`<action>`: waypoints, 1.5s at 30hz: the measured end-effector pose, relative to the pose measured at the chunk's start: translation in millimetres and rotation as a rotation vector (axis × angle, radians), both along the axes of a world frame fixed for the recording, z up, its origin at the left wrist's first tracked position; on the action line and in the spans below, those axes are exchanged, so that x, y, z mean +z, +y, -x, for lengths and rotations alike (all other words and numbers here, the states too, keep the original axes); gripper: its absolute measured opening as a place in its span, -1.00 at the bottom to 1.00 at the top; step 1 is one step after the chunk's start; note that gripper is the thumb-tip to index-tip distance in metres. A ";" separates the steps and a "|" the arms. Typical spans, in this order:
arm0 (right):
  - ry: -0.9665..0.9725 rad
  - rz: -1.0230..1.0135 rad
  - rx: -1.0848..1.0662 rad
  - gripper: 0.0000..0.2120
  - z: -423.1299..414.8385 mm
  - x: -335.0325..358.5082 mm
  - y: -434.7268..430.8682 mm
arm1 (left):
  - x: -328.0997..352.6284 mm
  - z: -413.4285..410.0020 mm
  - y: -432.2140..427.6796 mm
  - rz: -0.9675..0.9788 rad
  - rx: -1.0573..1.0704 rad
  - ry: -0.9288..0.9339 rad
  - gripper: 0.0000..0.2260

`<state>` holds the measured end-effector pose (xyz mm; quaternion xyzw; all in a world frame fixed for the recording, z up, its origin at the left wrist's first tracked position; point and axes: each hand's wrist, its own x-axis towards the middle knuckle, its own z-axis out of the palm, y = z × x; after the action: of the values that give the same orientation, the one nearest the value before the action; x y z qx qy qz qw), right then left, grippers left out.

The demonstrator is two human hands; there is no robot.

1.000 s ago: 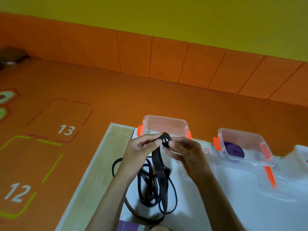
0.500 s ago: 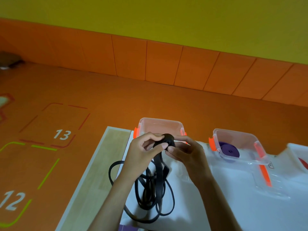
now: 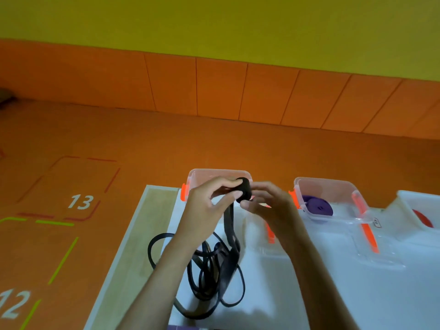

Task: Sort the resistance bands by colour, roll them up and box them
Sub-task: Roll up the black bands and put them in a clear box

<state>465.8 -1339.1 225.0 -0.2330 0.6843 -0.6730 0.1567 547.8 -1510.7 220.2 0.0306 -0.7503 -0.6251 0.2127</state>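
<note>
My left hand (image 3: 209, 208) and right hand (image 3: 269, 206) meet just in front of the clear box (image 3: 219, 173) with the orange clips, and between them sits the black roll (image 3: 244, 192), held level with the box's near rim. My left thumb and fingers are curled narrowly round the roll's left side, pinching it. My right hand is blurred, but its fingers curl in and the thumb tip touches the roll from below on the side away from my left hand, so both hands grip it. From the roll the unrolled part of the black band (image 3: 214, 270) hangs straight down and lands in a loose tangle of loops on the white sheet (image 3: 333, 294), nearer to me than the clear box and a little to its left. Right of the clear box, apart from it, stands a second box (image 3: 328, 184) of the same kind, and a purple roll (image 3: 317, 207) lies inside it. That box's lid (image 3: 364, 234) rests flat on the sheet in front of it. Further right of the clear box again is a white container (image 3: 414, 198) with something red (image 3: 423, 219) in it, too cut off to name. Left of the clear box the bare wooden table (image 3: 142, 234) edge shows, and beyond that the orange floor (image 3: 142, 144).
</note>
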 end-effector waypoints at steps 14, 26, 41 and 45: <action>-0.419 0.300 0.170 -0.60 14.5 22.5 -3.6 | 16.6 11.6 -2.5 -0.233 0.043 0.023 -0.68; -0.201 -0.030 0.068 -0.79 27.8 29.0 1.6 | 7.2 14.7 -13.4 -0.136 -0.051 -0.108 -0.68; -0.300 0.108 0.161 -0.60 17.8 13.1 3.3 | 17.7 6.5 -21.7 -0.057 -0.137 -0.048 -0.63; -0.114 -0.113 0.183 -0.74 12.6 3.1 1.6 | 13.0 4.9 -36.2 0.092 -0.164 -0.149 -0.67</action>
<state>453.2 -1337.4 228.1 -0.2469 0.6869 -0.6284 0.2689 542.9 -1546.9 233.2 0.0057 -0.7919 -0.6015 0.1055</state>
